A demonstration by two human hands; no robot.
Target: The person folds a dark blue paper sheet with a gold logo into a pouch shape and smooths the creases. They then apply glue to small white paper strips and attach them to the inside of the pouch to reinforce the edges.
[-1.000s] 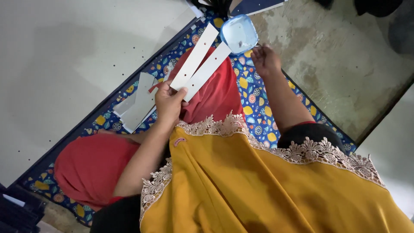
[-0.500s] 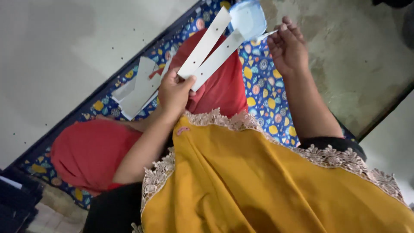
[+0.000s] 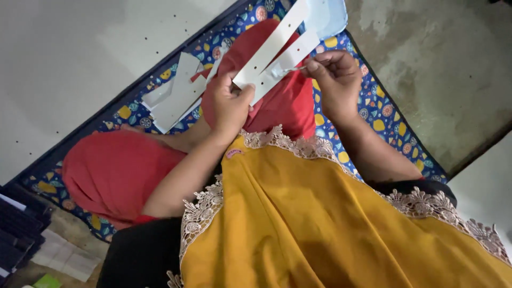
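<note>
Gripping white strips [image 3: 272,50] — perhaps card

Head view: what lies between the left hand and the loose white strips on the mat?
In the head view, red cloth over the person's leg lies between the left hand and the loose white strips.

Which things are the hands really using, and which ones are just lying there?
In use:
- left hand holding the long white strips with holes
- right hand pinching a thin pin-like piece against the strips

Lying about:
- pile of white strips on the patterned mat
- pale blue dish
- folded papers
</note>
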